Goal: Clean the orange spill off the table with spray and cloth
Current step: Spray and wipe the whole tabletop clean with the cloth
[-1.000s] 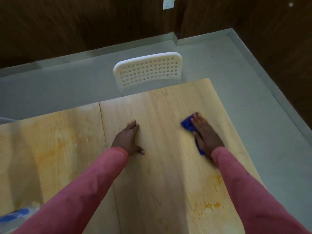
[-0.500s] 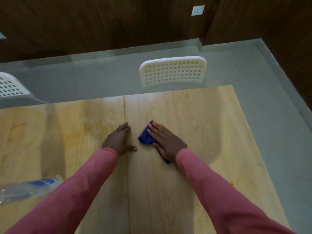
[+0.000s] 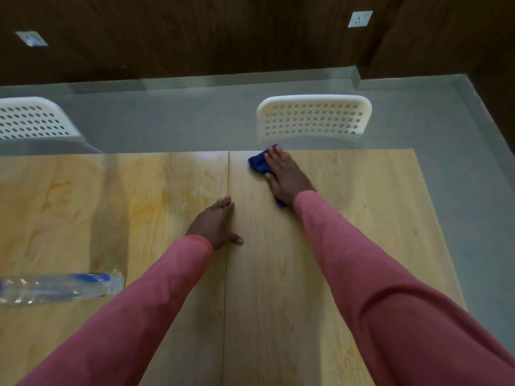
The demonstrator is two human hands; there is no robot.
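Two hands flat | right hand (image 3: 287,178) presses blue cloth (image 3: 259,164) at table (image 3: 362,204) far edge | left hand (image 3: 214,225) holds nothing

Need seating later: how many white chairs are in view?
2. One chair stands behind the table's far edge, by the right hand; another chair is far left, cut off. Others may be out of view.

Two chairs (image 3: 313,118) (image 3: 33,121), one cloth (image 3: 259,164), one bottle (image 3: 58,286), two sockets (image 3: 360,19) (image 3: 31,38).
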